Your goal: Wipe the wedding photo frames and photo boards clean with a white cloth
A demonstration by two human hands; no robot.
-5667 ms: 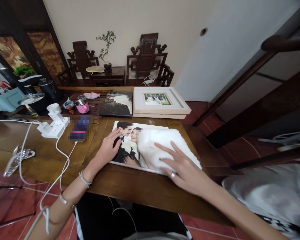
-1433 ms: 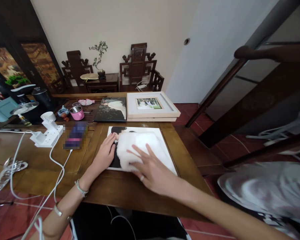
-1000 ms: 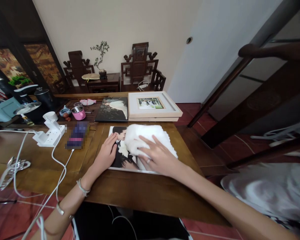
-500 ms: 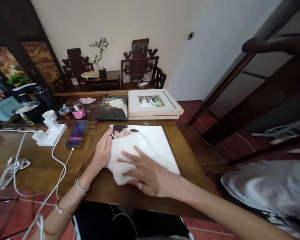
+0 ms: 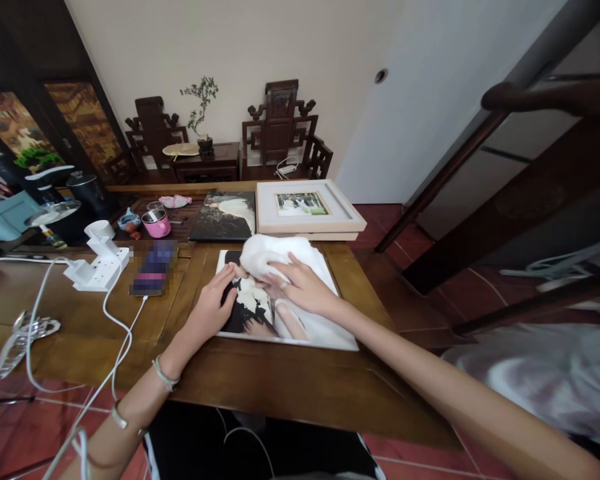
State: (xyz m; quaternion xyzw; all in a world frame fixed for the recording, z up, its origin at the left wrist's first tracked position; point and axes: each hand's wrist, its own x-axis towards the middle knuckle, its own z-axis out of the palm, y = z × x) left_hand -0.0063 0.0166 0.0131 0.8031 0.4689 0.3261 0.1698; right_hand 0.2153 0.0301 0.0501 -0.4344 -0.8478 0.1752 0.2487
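A photo panel [image 5: 325, 327] showing a couple lies flat on the wooden table before me. My left hand [image 5: 214, 303] rests on its left edge with the fingers stretched out and nothing held. A bunched white fluffy cloth [image 5: 270, 250] is pressed on the panel's upper part, under my right hand [image 5: 300, 283]. The fingers of that hand bend over the cloth and grip it. Part of the picture is hidden by the cloth and by both hands.
Behind the panel lie a dark photo panel [image 5: 225, 217] and stacked light wooden frames [image 5: 347, 217]. A phone [image 5: 153, 270], a white power strip [image 5: 100, 270], cables, a pink mug [image 5: 157, 225] and a clear hair claw [image 5: 23, 343] are to the left.
My right hand has moved the cloth up and away from me, from the panel's near left to its far part. More of the picture shows. The left hand stays at the left edge.
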